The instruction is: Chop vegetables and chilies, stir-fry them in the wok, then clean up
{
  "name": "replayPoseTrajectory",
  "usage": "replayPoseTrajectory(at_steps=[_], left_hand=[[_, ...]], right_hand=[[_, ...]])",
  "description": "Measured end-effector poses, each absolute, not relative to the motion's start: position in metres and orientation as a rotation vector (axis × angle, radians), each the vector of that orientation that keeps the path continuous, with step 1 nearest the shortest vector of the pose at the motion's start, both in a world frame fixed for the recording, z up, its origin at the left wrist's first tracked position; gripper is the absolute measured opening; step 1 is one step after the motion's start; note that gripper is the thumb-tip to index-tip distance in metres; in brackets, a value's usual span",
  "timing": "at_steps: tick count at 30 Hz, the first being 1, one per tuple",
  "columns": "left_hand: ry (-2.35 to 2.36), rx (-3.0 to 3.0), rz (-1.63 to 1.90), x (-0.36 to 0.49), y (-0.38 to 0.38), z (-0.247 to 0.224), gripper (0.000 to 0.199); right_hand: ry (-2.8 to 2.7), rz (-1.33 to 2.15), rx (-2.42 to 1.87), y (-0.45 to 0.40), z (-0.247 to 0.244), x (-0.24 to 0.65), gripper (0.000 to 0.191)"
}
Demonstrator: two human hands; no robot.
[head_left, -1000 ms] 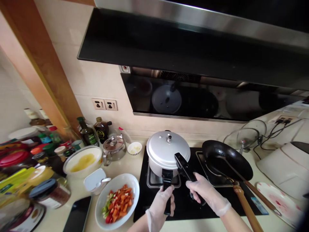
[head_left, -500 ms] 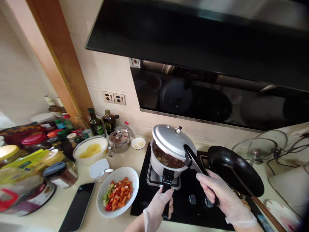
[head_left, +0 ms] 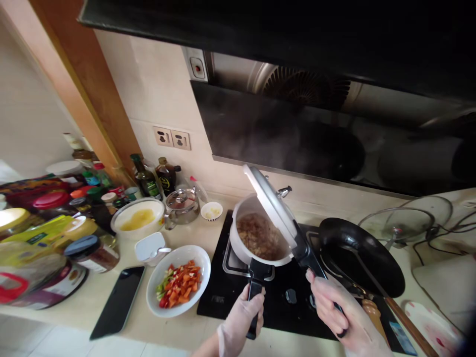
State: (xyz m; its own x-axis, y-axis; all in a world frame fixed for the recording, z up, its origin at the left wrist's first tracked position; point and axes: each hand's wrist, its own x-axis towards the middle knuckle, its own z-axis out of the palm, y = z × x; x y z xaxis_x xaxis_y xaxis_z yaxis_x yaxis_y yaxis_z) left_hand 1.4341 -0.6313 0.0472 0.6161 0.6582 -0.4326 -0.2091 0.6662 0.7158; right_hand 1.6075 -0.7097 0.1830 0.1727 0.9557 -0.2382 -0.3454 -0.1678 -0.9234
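Note:
A silver pressure cooker pot (head_left: 241, 237) stands on the black stove, with brown chunks of food (head_left: 258, 235) inside. My left hand (head_left: 243, 317), in a clear glove, is wrapped round the pot's black handle (head_left: 255, 290). The silver lid (head_left: 273, 206) is tilted steeply over the pot's right side, leaving most of the opening uncovered. Its black handle (head_left: 308, 250) is gripped by my gloved right hand (head_left: 340, 307).
Left of the stove (head_left: 219, 297) are a bowl of chopped peppers and carrots (head_left: 180, 285), a phone (head_left: 119, 300), a glass teapot (head_left: 182, 206), a small dish (head_left: 211, 210), bottles and jars. A black wok (head_left: 360, 258) sits right. The range hood (head_left: 260, 29) hangs above.
The lid has tipped up to the right with my right hand, showing more of the food. My left hand still holds the pot handle. The view has shifted slightly.

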Motion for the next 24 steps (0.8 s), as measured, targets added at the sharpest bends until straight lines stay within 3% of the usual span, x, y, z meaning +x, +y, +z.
replayPoseTrajectory(at_steps=[4, 17, 24], left_hand=[[0.742, 0.682, 0.565, 1.437, -0.633, 0.045, 0.06], [0.812, 0.718, 0.579, 1.444, -0.646, 0.026, 0.057], [0.818, 0.739, 0.587, 1.446, -0.647, 0.024, 0.057]], right_hand=[[-0.569, 1.336, -1.231, -0.716, 0.178, 1.613, 0.026], [-0.708, 1.24, -1.48, -0.732, 0.156, 1.621, 0.049], [-0.691, 1.238, -1.427, -0.735, 0.164, 1.616, 0.051]])
